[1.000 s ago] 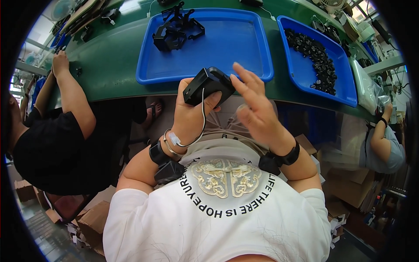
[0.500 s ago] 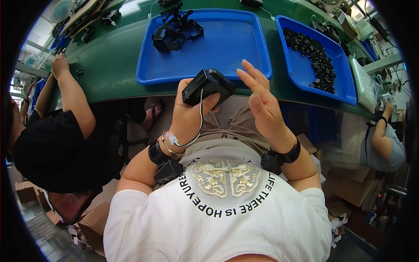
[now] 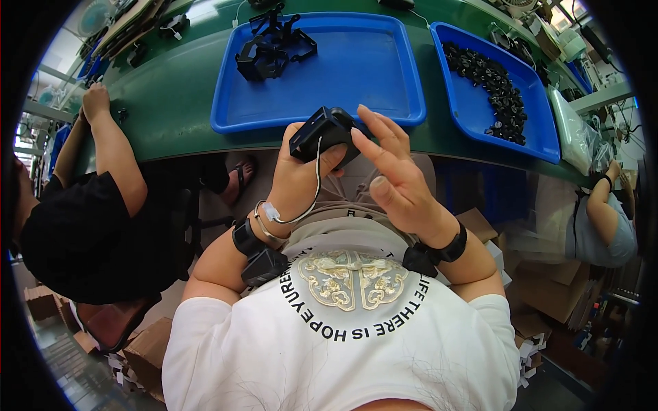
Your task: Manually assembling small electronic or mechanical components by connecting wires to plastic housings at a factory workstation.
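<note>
A black boxy device (image 3: 319,135) with a pale cable is held over my lap, just short of the table edge. My left hand (image 3: 291,177) grips it, thumb across the near face. The cable hangs down along that wrist to a small white connector (image 3: 271,212). My right hand (image 3: 397,178) has its fingers stretched and apart, with the fingertips at the right side of the device; whether they press on it I cannot tell. Beyond, a blue tray (image 3: 343,96) carries several black angular brackets (image 3: 271,51) at its far left.
At the right, a second blue tray (image 3: 469,113) holds many small black parts (image 3: 490,79). A clear plastic bag (image 3: 576,137) lies beside it on the green table (image 3: 164,103). Co-workers sit on both sides, one in a black sleeve (image 3: 116,205). Cardboard boxes (image 3: 147,349) stand on the floor.
My right hand has moved left, bringing its fingertips from apart to the device's right side. The device in my left hand has barely shifted.
</note>
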`<state>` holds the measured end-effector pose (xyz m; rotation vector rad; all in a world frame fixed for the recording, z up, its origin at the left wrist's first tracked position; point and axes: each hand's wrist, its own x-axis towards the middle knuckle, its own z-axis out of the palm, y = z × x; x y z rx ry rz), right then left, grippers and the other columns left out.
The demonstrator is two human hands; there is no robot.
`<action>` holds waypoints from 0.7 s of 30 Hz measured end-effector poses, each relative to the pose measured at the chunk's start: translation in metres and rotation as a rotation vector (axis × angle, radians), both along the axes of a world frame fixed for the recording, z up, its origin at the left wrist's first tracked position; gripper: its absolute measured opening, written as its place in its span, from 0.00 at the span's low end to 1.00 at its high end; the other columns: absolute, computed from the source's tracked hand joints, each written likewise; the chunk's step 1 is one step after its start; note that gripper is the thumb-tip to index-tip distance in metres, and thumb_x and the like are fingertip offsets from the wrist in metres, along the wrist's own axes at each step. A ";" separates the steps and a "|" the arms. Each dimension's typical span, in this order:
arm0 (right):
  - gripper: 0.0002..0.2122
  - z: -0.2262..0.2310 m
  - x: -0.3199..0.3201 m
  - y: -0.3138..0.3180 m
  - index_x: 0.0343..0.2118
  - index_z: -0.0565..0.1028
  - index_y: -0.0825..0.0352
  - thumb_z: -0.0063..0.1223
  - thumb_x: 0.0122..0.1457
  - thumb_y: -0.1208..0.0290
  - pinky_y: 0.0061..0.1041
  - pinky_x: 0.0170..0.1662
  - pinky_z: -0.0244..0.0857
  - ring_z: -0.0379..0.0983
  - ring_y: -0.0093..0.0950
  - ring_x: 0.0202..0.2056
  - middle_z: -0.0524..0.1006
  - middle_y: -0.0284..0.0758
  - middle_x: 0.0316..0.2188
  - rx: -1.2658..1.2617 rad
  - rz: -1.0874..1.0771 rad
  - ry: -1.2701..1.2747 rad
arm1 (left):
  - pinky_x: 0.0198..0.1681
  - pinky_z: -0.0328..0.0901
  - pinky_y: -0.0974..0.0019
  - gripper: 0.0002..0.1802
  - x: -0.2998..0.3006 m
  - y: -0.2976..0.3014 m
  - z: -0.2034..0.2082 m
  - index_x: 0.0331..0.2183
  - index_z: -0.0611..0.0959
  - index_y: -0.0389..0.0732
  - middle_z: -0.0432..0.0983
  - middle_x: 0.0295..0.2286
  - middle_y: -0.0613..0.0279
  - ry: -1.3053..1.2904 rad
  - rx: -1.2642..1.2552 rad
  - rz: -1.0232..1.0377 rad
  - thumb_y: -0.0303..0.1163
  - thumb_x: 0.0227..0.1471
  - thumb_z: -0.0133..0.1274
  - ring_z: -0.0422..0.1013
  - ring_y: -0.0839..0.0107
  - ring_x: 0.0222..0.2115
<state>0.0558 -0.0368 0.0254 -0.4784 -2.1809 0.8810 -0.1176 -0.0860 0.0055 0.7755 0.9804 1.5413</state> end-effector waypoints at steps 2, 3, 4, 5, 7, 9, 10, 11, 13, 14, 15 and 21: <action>0.29 0.000 0.007 0.008 0.56 0.63 0.69 0.32 0.62 0.48 0.35 0.61 0.36 0.44 0.38 0.62 0.53 0.43 0.61 -0.131 -0.086 0.028 | 0.27 0.70 0.74 0.20 0.001 0.000 0.003 0.40 0.67 0.40 0.72 0.32 0.64 0.012 0.004 0.003 0.26 0.47 0.58 0.70 0.78 0.30; 0.29 -0.001 0.008 0.010 0.55 0.63 0.69 0.32 0.62 0.48 0.35 0.61 0.36 0.44 0.38 0.62 0.53 0.43 0.61 -0.197 -0.129 0.042 | 0.27 0.70 0.74 0.20 0.001 0.000 0.005 0.40 0.67 0.40 0.72 0.31 0.64 0.024 0.008 0.006 0.26 0.47 0.58 0.70 0.78 0.29; 0.29 -0.002 0.007 0.009 0.55 0.63 0.69 0.32 0.62 0.48 0.35 0.61 0.36 0.44 0.38 0.62 0.53 0.43 0.61 -0.198 -0.129 0.042 | 0.26 0.70 0.74 0.19 0.001 0.000 0.005 0.40 0.67 0.40 0.72 0.31 0.64 0.035 0.012 0.009 0.26 0.47 0.58 0.70 0.78 0.29; 0.29 -0.002 0.005 0.005 0.56 0.63 0.69 0.31 0.62 0.48 0.35 0.61 0.36 0.45 0.38 0.61 0.53 0.43 0.61 -0.149 -0.093 0.020 | 0.26 0.70 0.74 0.19 0.001 0.000 0.004 0.40 0.67 0.40 0.72 0.31 0.64 0.035 0.011 0.008 0.26 0.47 0.58 0.70 0.78 0.29; 0.29 -0.004 0.002 -0.002 0.56 0.62 0.69 0.31 0.62 0.48 0.34 0.61 0.37 0.46 0.38 0.61 0.54 0.44 0.61 -0.052 -0.021 -0.025 | 0.25 0.69 0.75 0.19 0.002 -0.001 -0.001 0.40 0.67 0.39 0.72 0.30 0.65 0.024 -0.011 0.007 0.26 0.47 0.58 0.70 0.78 0.29; 0.29 -0.002 0.005 0.004 0.56 0.62 0.69 0.32 0.62 0.48 0.34 0.61 0.37 0.45 0.38 0.61 0.54 0.44 0.60 -0.095 -0.048 -0.004 | 0.25 0.69 0.75 0.19 0.002 -0.001 0.000 0.40 0.67 0.39 0.72 0.30 0.65 0.018 -0.023 0.005 0.25 0.47 0.58 0.70 0.79 0.28; 0.30 -0.001 0.008 0.008 0.56 0.61 0.69 0.32 0.62 0.48 0.34 0.61 0.37 0.45 0.39 0.61 0.54 0.44 0.60 -0.137 -0.071 0.016 | 0.24 0.69 0.75 0.19 0.003 -0.001 0.003 0.40 0.67 0.39 0.72 0.30 0.65 0.012 -0.019 0.013 0.26 0.47 0.58 0.70 0.79 0.28; 0.30 0.000 0.009 0.011 0.57 0.61 0.69 0.32 0.62 0.47 0.34 0.61 0.37 0.45 0.39 0.61 0.54 0.45 0.60 -0.179 -0.095 0.035 | 0.24 0.68 0.76 0.20 0.004 -0.002 0.007 0.40 0.67 0.39 0.72 0.30 0.65 0.006 -0.014 0.021 0.26 0.47 0.58 0.69 0.79 0.27; 0.30 -0.004 0.007 0.005 0.57 0.61 0.69 0.32 0.62 0.47 0.35 0.61 0.36 0.45 0.39 0.61 0.54 0.45 0.60 -0.135 -0.085 0.007 | 0.23 0.68 0.76 0.20 0.005 -0.001 0.007 0.40 0.67 0.40 0.72 0.30 0.65 0.000 -0.010 0.030 0.26 0.47 0.58 0.69 0.79 0.26; 0.30 -0.007 0.005 0.001 0.57 0.61 0.69 0.31 0.62 0.47 0.35 0.61 0.36 0.44 0.39 0.61 0.53 0.45 0.61 -0.090 -0.075 -0.021 | 0.23 0.67 0.76 0.20 0.006 -0.001 0.004 0.40 0.66 0.40 0.72 0.29 0.65 0.023 0.004 0.033 0.26 0.47 0.58 0.69 0.80 0.26; 0.30 -0.009 0.005 0.000 0.57 0.61 0.69 0.31 0.62 0.46 0.36 0.61 0.36 0.44 0.40 0.62 0.53 0.45 0.61 -0.046 -0.066 -0.049 | 0.23 0.67 0.77 0.20 0.006 0.000 0.001 0.39 0.66 0.40 0.71 0.29 0.65 0.046 0.017 0.036 0.25 0.47 0.58 0.69 0.80 0.25; 0.30 -0.012 0.011 0.003 0.57 0.61 0.70 0.37 0.61 0.48 0.38 0.61 0.37 0.43 0.42 0.61 0.52 0.46 0.61 -0.055 0.004 -0.011 | 0.22 0.65 0.78 0.21 0.005 0.001 -0.002 0.40 0.65 0.39 0.71 0.27 0.65 0.209 0.110 0.072 0.26 0.47 0.58 0.68 0.81 0.22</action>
